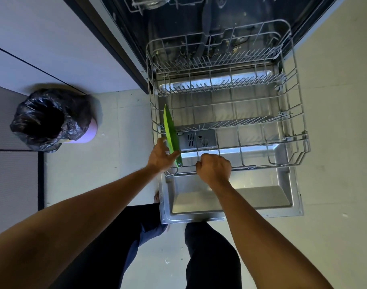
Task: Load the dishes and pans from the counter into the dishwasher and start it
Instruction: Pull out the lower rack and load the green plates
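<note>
Dishwasher door [230, 197] lies folded down, with the lower rack [241, 122] pulled out above it and holding only 1 item. The left hand [161, 157] pinches a thin green dish [171, 134] at its near end and stands it on edge along the rack's left side, likely so it slots between wires and drains. Its long axis runs away from the person toward the tub, far end angled slightly left. The right hand [215, 167] is curled around the rack's front rail, probably steadying it.

Green plate [171, 132], grey rack [232, 104], black bag [51, 119]
</note>
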The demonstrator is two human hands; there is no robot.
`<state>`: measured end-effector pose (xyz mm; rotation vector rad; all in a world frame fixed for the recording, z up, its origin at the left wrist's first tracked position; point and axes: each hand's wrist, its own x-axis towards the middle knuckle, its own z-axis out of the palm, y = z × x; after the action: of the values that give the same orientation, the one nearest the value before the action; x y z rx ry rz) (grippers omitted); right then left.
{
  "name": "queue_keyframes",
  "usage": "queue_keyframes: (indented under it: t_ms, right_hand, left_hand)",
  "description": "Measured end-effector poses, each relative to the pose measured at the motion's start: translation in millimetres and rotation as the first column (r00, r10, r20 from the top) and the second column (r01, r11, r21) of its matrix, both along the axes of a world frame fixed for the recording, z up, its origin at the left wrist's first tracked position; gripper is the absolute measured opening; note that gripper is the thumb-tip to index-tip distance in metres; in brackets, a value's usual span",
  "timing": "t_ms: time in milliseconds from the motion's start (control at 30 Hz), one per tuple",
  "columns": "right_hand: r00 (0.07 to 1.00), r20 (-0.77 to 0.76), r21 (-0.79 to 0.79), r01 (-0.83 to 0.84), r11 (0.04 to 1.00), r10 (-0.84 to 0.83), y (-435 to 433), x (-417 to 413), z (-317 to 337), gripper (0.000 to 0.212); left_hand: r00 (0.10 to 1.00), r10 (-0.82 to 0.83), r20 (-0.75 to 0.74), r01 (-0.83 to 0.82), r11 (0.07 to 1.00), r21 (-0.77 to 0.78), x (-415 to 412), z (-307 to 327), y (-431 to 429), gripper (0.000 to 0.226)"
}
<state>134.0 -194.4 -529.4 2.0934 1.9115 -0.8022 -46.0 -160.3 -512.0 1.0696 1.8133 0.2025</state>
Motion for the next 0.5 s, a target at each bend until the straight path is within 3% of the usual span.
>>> queue_keyframes:
  t_ms: [167,300,400,500]
  right_hand:
    - [0.963,-0.217,-0.288,0.094,0.953,-0.161,19,-6,38,0.021]
    - [0.876,-0.35,-0.316,0.223,0.922,-0.332,21,-24,91,0.018]
    - [0.878,-0.375,-0.338,0.171,0.926,-0.299,17,-56,139,0.024]
    - [0.915,-0.346,-0.336,0.085,0.938,-0.207,9,-102,180,0.024]
  left_hand:
    - [1.0,-0.021,0.015,0.021,1.0,-0.007,-44,44,-3,0.03]
    - [1.0,0.003,-0.011,-0.002,0.999,0.049,-91,101,-14,0.009]
    - [0.993,0.119,-0.028,-0.115,0.988,0.104,-133,155,-33,0.005]
    - [0.967,0.256,-0.002,-0.251,0.951,0.178,-180,207,-57,0.019]
